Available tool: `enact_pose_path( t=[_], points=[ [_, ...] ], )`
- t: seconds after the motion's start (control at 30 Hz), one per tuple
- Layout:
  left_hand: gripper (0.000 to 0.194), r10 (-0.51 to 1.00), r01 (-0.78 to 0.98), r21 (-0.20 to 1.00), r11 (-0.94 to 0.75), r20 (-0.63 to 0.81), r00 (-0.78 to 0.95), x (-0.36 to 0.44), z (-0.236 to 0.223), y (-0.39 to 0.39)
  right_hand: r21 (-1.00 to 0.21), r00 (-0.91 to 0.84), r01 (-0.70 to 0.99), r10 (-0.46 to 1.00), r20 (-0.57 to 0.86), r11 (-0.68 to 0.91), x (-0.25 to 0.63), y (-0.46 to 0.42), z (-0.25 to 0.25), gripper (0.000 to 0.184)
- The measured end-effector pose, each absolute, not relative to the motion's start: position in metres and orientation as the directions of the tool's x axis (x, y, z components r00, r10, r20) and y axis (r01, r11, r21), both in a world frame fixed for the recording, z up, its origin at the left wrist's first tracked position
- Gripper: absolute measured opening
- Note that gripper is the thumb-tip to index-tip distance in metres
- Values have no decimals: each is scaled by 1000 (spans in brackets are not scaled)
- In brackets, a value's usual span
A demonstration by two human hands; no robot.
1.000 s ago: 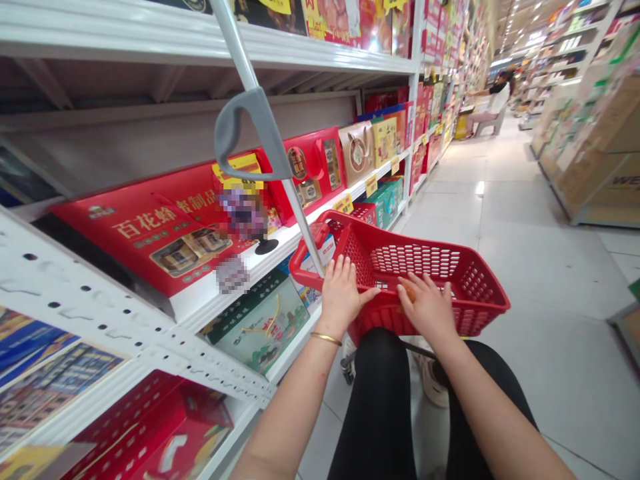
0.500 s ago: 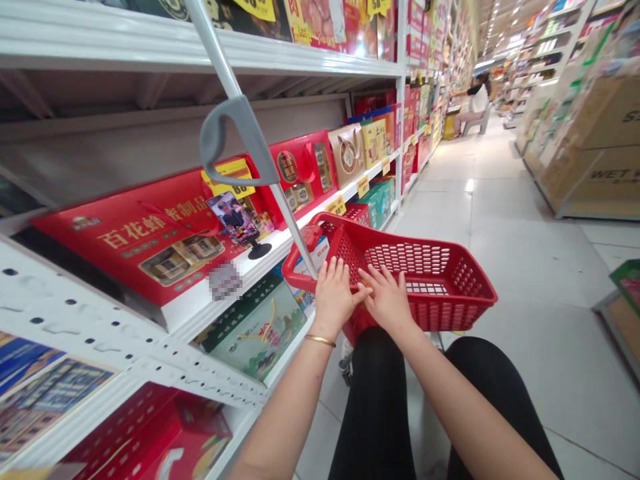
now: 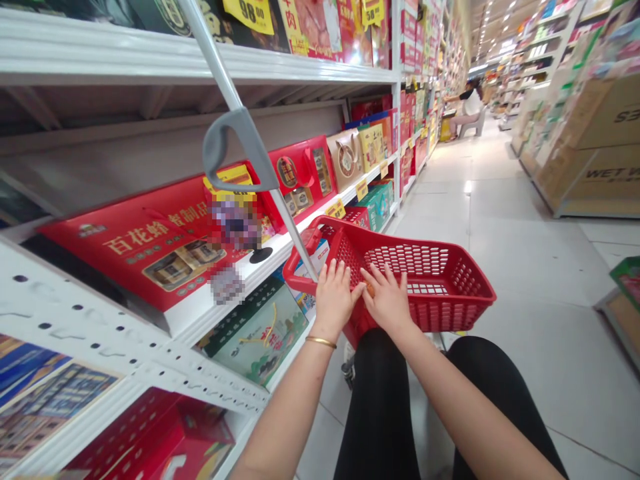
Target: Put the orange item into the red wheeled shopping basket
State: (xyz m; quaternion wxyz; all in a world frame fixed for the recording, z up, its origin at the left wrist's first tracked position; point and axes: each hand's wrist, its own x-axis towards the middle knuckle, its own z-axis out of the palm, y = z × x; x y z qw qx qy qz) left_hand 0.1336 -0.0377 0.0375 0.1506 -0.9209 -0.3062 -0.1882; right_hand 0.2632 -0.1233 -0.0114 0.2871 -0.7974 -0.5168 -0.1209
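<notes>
Red plastic shopping basket point(image 3: 425, 313) beside a white store shelf point(image 3: 265, 261)
Left hand point(image 3: 334, 300) and right hand point(image 3: 386, 300) rest open on its near rim, unclenched; even, light contact steadies it. A small orange item point(image 3: 370, 290) lies by the right fingers.

White metal supermarket shelving point(image 3: 100, 320) lines a pale tiled floor point(image 3: 525, 267). Brown cardboard displays point(image 3: 600, 180) stand opposite under ceiling lights point(image 3: 505, 43).

bright ceiling lights point(image 3: 503, 43), glare on white shelf edge point(image 3: 150, 63), bowed frame corners
</notes>
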Motion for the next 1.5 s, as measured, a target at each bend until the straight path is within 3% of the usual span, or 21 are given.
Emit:
enact_pose_path(
  t=[0.13,0.37,0.67,1.5],
  points=[
    [63,479,610,-176,-772,469,742,133,37,-37,-331,448,890,738,504,-314,277,-136,-18,50],
    [65,466,596,-156,-788,482,742,135,36,-37,-337,636,771,621,458,-541,320,-171,-36,50],
    [54,487,622,-158,-767,487,725,135,37,-40,-345,451,889,715,534,-303,260,-120,-17,49],
    [55,523,665,-107,-739,531,667,142,30,-44,-391,419,893,724,548,-221,278,-133,-23,48]
  ],
)
